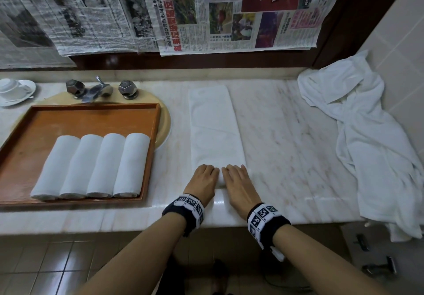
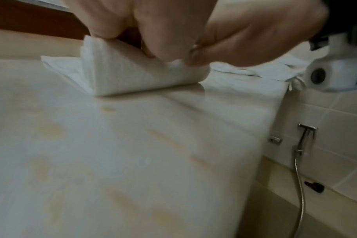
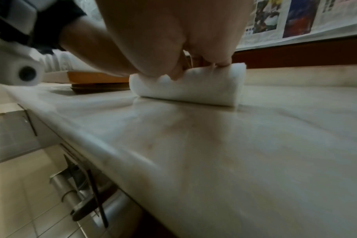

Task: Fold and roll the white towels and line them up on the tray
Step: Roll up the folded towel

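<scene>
A: Hand state? Towel position?
B: Left hand [image 1: 205,178] and right hand [image 1: 238,181] gripped the towel [image 1: 214,125], fingers curled over its rolled near end on the counter [image 1: 286,134].
A: Risk?
B: Uneven pressure could skew the roll; four rolls [image 1: 91,166] lay on the tray [image 1: 96,116].

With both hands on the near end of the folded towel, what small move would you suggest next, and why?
Probably roll it away from the body: both the left hand and right hand grip a started roll at the near end of the folded towel, whose far length lies flat on the counter.

Black wristbands [image 1: 183,212], seemingly square-coded markers.
</scene>
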